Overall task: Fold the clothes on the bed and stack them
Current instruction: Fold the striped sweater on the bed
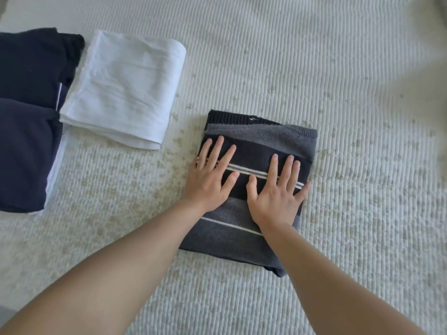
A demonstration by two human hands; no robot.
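Note:
A folded striped sweater (285,143), black and grey with thin white lines, lies in the middle of the bed. My left hand (210,177) presses flat on its left part with fingers spread. My right hand (278,192) presses flat on its right part, fingers straight. A folded white garment (123,90) lies to the upper left. Beside it at the far left sit folded dark navy clothes (26,112), one piece lying over another.
The bed is covered by a pale ribbed quilt (362,117) with small tan flecks. Open quilt stretches to the right of the sweater and in front of it.

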